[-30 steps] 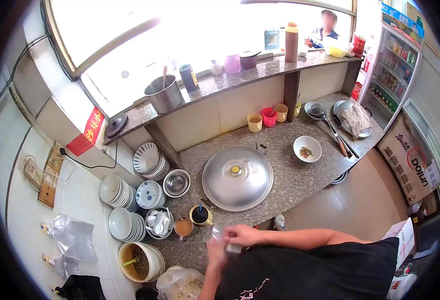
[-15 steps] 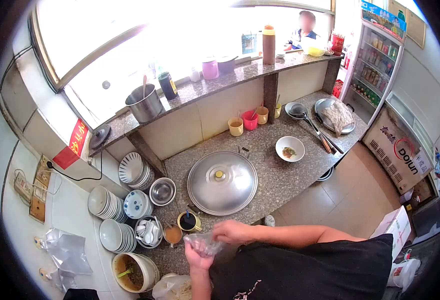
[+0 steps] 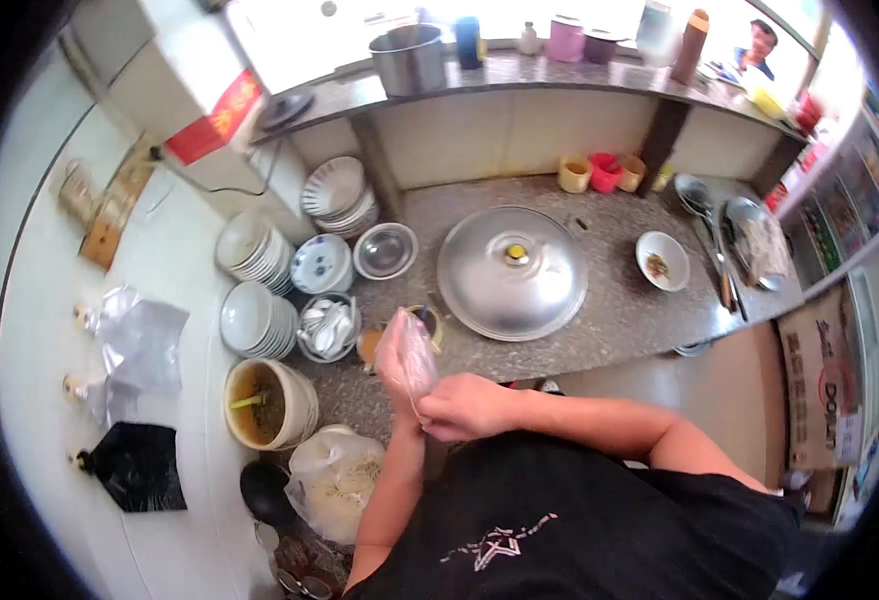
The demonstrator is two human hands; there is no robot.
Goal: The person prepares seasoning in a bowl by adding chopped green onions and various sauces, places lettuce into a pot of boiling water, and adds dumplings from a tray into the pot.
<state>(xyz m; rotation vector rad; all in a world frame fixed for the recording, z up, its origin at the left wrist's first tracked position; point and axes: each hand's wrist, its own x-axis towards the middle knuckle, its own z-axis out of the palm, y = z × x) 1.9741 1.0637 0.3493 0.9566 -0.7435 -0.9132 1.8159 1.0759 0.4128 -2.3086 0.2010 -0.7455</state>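
Note:
My left hand [image 3: 396,362] is inside a thin clear plastic bag or glove [image 3: 420,358], its fingers stretched upward. Beside its wrist, my right hand [image 3: 468,406] pinches the lower edge of that plastic. Just beyond the left fingers are a yellow cup of dark sauce [image 3: 434,326] and a cup of brown sauce [image 3: 368,342], both partly hidden. A large metal lid [image 3: 500,300] with a yellow knob lies on the counter, ahead and to the right of my hands.
Stacked bowls [image 3: 250,318], a bowl of white spoons [image 3: 328,326], a bucket of broth [image 3: 300,400] and a bag of noodles [image 3: 335,480] stand left. A white bowl with food [image 3: 672,252] and ladles [image 3: 725,270] are right. A person [image 3: 758,50] is beyond the shelf.
The view has shifted and tilted downward. The plastic, earlier crumpled between both hands, now covers my left hand, and my right hand has moved to that wrist.

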